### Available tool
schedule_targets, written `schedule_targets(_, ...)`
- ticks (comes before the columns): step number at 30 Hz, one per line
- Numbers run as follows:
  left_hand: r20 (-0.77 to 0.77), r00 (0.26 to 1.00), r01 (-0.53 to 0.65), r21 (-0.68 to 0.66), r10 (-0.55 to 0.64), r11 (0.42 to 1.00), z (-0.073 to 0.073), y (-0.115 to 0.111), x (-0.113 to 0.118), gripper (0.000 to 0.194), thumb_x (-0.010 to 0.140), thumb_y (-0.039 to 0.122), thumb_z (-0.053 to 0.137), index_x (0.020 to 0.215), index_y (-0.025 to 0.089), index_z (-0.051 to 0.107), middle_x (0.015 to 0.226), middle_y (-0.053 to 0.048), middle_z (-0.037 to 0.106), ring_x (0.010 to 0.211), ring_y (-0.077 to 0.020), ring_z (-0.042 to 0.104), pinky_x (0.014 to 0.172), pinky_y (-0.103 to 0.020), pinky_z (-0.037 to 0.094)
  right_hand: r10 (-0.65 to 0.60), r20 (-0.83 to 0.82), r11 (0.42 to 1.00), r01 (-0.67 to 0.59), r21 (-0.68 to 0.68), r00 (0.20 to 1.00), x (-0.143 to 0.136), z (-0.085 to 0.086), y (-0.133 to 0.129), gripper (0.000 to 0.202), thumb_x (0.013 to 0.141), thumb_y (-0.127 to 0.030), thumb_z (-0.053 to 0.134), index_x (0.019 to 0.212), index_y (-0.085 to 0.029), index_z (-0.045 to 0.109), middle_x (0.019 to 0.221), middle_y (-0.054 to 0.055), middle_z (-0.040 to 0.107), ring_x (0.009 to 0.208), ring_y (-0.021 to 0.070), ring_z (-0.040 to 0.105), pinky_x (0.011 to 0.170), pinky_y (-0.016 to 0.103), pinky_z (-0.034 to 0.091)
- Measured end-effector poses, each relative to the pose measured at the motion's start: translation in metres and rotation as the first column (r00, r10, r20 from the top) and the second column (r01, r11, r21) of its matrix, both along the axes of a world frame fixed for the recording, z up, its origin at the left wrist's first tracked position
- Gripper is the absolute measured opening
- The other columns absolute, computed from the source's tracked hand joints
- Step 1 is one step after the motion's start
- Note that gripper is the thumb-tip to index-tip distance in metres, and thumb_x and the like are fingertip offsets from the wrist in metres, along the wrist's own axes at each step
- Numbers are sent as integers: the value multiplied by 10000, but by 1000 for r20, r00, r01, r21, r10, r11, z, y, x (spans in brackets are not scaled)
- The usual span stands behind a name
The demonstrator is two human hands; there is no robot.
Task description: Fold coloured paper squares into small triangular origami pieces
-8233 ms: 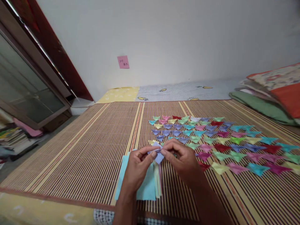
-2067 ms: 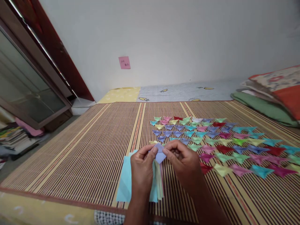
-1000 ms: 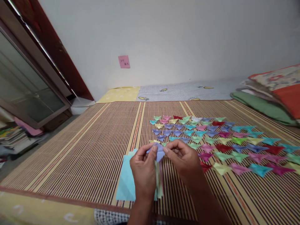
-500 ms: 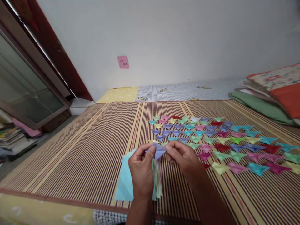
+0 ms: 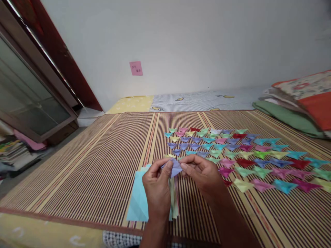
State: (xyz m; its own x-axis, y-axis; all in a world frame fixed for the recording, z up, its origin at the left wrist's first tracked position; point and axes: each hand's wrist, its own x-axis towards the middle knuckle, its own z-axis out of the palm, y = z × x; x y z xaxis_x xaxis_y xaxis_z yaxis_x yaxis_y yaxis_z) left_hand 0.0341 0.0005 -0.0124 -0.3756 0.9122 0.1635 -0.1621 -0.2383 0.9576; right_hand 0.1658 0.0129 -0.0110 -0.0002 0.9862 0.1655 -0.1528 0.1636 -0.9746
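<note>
In the head view, the left hand (image 5: pixel 157 182) pinches a small lavender folded paper (image 5: pixel 176 168) with its thumb across the front, while the right hand (image 5: pixel 204 175) has thumb and forefinger at the paper's right edge. The other fingers curl inward, partly hidden, so I cannot tell whether they press on its back. The paper is raised above the near middle of a striped mat (image 5: pixel 90 172), and its left part is covered by the left thumb (the exact folds are too small to read). Behind the left hand and wrist lies a stack of paper sheets (image 5: pixel 137 199), light blue on top, with pale yellow and pink edges showing to the right. Far and right of the hands spread rows of folded paper pieces (image 5: pixel 261 185) in many colours; the right hand blocks some, and the frame's right edge cuts off others. At the far right, a floral-and-orange cushion (image 5: pixel 317 106) is also cut off. On the far wall, a pink note (image 5: pixel 136 68) bears writing too blurred to make out.
</note>
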Motion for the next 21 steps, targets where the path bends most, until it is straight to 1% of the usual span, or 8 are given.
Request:
schedule_targets(3,-9,1000,-5,33,5,999,0,0,1,71,830,278,803,881,231,817,838,-8,758,791,-152,691,732,-248,560,39,55,999,-38,-14,998,2,2,0,215,862,-390,716,760,-202,695,603,-33,612,556,126,569,573,258,496)
schedule_targets(6,-26,1000,4,90,-1,996,0,-1,1,46,840,248,791,877,232,814,854,-10,736,822,-156,681,757,-254,556,59,58,998,-60,11,997,3,1,1,251,880,-373,703,702,-202,661,568,-43,588,542,118,551,577,252,487)
schedule_targets(10,-42,999,21,121,-16,992,1,-1,-1,41,840,225,784,869,226,814,884,-20,720,846,-159,669,748,-249,552,71,17,997,-71,18,997,3,-3,1,146,860,-334,718,801,-202,701,606,-41,601,580,129,580,598,259,498)
schedule_targets(13,-15,998,58,59,-57,997,4,-1,-1,64,806,232,814,867,210,811,839,-21,715,792,-150,668,698,-232,552,87,44,996,-88,22,995,4,-1,-1,122,863,-326,722,877,-205,720,712,-16,656,669,150,624,633,271,507)
schedule_targets(16,65,988,138,1,-138,990,9,-2,2,265,764,238,849,1018,208,782,790,-2,705,717,-132,661,646,-213,546,28,121,995,-40,96,992,3,5,-4,125,900,-323,698,942,-212,737,837,9,695,776,166,645,709,288,510)
schedule_targets(18,104,978,180,-3,-178,984,12,-3,5,388,755,240,855,1124,209,741,778,9,702,691,-121,657,638,-204,545,-34,155,984,6,179,987,0,8,-6,127,926,-308,671,867,-209,724,810,1,667,774,162,621,723,286,489)
schedule_targets(19,111,975,194,-1,-193,981,13,-4,6,414,756,243,855,1148,204,727,776,9,704,687,-119,657,643,-204,546,-62,165,977,26,212,984,-1,9,-7,159,934,-302,662,814,-206,704,778,-6,644,752,158,600,710,282,474)
schedule_targets(21,119,971,212,-6,-210,977,15,-4,7,400,758,255,850,1132,190,724,785,-2,716,697,-123,666,663,-213,554,-117,175,968,73,242,977,-3,9,-7,207,938,-297,657,754,-204,664,734,-16,609,706,150,561,670,275,445)
